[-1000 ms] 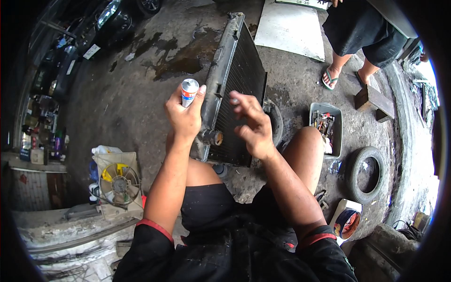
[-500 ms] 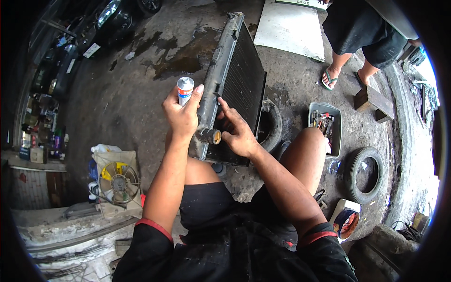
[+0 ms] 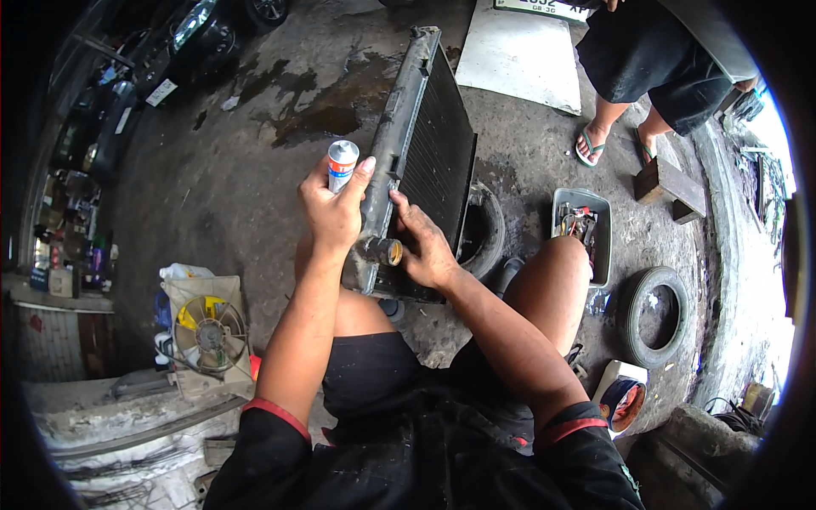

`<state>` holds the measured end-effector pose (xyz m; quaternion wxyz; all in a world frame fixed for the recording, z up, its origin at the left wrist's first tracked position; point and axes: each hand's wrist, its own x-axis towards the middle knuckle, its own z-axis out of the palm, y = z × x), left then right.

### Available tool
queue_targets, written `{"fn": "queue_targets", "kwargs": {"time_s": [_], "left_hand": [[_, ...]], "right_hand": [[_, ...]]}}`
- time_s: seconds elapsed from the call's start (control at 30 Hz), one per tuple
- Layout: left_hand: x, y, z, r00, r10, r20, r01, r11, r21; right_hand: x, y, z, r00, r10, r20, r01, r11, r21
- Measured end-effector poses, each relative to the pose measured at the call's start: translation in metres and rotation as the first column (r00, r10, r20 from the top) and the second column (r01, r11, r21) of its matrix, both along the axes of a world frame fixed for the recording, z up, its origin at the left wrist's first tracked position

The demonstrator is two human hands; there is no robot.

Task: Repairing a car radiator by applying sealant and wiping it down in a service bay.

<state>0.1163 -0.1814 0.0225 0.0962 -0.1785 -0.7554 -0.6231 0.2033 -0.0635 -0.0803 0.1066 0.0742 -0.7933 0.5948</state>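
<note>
My left hand is closed around an upright white tube with red and blue bands, held at the left side of a black radiator. My right hand lays its extended index fingertip on the radiator's side tank seam, other fingers loosely bent, thumb near the round neck with a rusty-orange inside. The radiator stands between my knees, leaning over a tyre.
Another person in sandals stands front right beside a wooden block and white board. At right lie a tool bin, tyre and white container. A fan is left; cars stand farther off.
My right hand has moved forward and left, from beside the radiator onto its tank seam, fingers more bent. My left hand still holds the tube, in nearly the same place.
</note>
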Motion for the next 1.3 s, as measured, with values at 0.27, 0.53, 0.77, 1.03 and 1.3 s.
{"fn": "queue_targets", "kwargs": {"time_s": [0.27, 0.53, 0.77, 1.03, 1.3], "left_hand": [[0.002, 0.002, 0.002, 0.999, -0.033, 0.002, 0.033, 0.999, -0.017], [0.002, 0.005, 0.001, 1.000, -0.004, -0.004, 0.004, 1.000, -0.008], [0.000, -0.003, -0.002, 0.998, 0.047, -0.036, -0.047, 0.999, -0.019], [-0.001, -0.002, -0.003, 0.996, 0.030, -0.079, -0.032, 0.999, -0.025], [0.011, 0.002, 0.002, 0.994, 0.017, -0.104, -0.026, 0.997, -0.079]], "right_hand": [[0.008, -0.014, -0.012, 0.976, -0.064, -0.210, 0.076, 0.996, 0.049], [0.027, -0.018, -0.013, 0.961, -0.005, -0.278, 0.042, 0.991, 0.128], [0.038, -0.016, -0.012, 0.981, 0.004, -0.192, -0.096, 0.875, -0.474], [0.048, -0.030, 0.015, 0.867, 0.497, 0.035, -0.147, 0.323, -0.935], [0.055, -0.042, 0.015, 0.901, 0.407, 0.150, -0.085, 0.504, -0.859]]}}
